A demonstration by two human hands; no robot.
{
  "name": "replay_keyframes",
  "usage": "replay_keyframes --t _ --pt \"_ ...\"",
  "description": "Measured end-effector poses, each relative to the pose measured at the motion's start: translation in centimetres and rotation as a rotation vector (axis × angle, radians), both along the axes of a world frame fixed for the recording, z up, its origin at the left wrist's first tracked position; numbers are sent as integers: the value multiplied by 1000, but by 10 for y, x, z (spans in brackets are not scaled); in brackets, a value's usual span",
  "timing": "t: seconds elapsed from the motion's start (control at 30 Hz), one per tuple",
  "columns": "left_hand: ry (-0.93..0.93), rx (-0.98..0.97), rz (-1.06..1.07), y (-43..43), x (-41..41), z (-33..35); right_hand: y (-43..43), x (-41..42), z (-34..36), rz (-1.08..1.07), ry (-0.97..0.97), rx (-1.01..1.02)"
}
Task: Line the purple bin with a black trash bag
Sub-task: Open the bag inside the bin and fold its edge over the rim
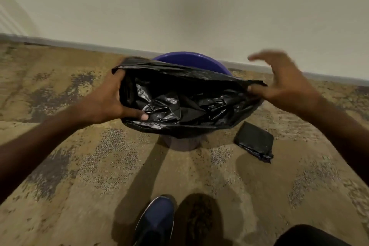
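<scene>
Hands in view: two, both bare, both at the mouth of one black trash bag [185,104]. Left hand [108,104] grips the bag's left edge, thumb [137,115] pressed inside the opening and the other fingers wrapped around the outside. Right hand [279,84] touches the bag's right edge with its thumb against the plastic; the remaining fingers are spread and raised above the rim, blurred, so I cannot tell whether that edge is actually pinched or merely touched.

Bins: one purple bin [191,61], standing on the carpet [79,156] close to the wall [179,6]. The bag is held open over it and hangs down into and around its front, hiding most of the body; only the far rim and a short stretch of the lower base show. The near edge of the bag drapes outside the bin's front.

Spare bags: one folded black bag [254,142] lying flat on the carpet just right of the bin's base, apart from it.

Footwear: one dark blue shoe [155,221] at the bottom edge.
</scene>
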State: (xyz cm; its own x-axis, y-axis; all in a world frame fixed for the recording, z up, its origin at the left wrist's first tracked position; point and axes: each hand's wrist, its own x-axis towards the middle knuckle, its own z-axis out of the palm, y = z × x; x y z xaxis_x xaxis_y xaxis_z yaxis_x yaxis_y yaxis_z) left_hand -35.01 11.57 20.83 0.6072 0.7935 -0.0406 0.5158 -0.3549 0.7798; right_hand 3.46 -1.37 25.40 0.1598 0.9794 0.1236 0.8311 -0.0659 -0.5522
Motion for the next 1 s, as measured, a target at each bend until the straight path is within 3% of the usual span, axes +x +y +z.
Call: replay_keyframes --t 0.07,0.1,0.17,0.27,0.33,0.47,0.57,0.67,0.8,0.9,1.0 --pt "-22 35 14 -2 11 5 1 -47 19 213 -113 307" --pt "-30 39 24 -3 16 8 6 -70 20 331 -64 281" --pt "-34 53 27 -6 22 15 25 -101 4 489 -60 42" --pt "36 122 2 -14 19 24 62 -94 -30 438 -325 -346" --pt "138 170 -5 -20 9 20 71 -67 -32 328 -481 -476" --pt "301 145 50 -42 -16 -13 68 -24 -32 313 -435 -279" --pt "250 195 54 -59 -15 -37 46 -1 -37 348 -368 -402" --pt "236 269 66 -69 -3 -49 22 14 -54 366 -454 -462" --pt "254 342 119 -80 8 -61 6 19 -72 426 -327 -437" --pt "248 451 103 -77 10 -72 3 14 -74 419 -52 -531" --pt "172 284 53 -50 3 -69 14 11 -64 222 237 -388"
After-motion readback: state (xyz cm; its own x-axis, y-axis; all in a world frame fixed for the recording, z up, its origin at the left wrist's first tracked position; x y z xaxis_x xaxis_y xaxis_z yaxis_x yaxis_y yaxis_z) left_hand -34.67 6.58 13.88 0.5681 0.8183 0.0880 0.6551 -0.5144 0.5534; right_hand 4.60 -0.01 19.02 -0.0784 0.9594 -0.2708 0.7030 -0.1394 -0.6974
